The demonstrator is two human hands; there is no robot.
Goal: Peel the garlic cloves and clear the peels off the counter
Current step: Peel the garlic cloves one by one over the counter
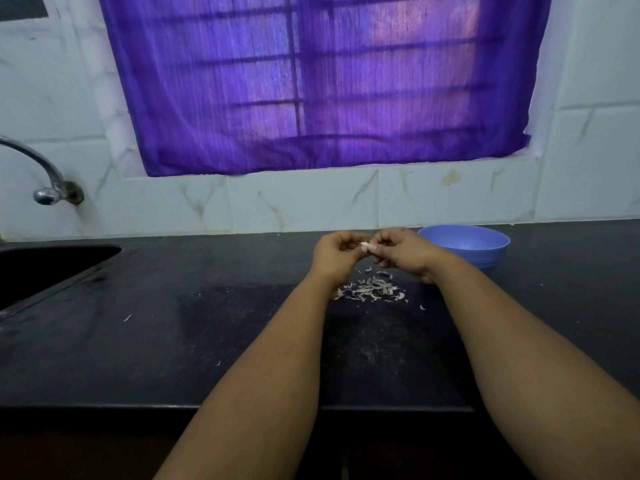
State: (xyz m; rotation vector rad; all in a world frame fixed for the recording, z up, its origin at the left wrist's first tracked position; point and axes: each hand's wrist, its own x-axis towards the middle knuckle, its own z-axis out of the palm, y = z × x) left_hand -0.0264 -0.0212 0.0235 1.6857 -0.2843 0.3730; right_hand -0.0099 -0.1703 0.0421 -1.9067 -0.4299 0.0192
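From my remote seat I saw both hands raised over the black tabletop (pixel 173 341), meeting just above a heap of peels (pixel 370 291). The left hand (pixel 337 252) had its fingers curled, its grip pinching a pale clove (pixel 366 244); the right hand (pixel 401 251) pinched the same clove from the other side, fingertips touching it. How much skin was left on the clove I could not tell. The peels lay between the forearms, with a few stray flakes scattered further left and right on the dark stone. A blue bowl (pixel 465 245) stood just beside the right hand, against the wall; its contents were hidden from me. At the far left a sink (pixel 52 268) was sunk into the tabletop, with a curved tap (pixel 45 174) fixed to the white marbled tiles (pixel 311 202) above it. A purple curtain (pixel 311 81) covered the barred window behind
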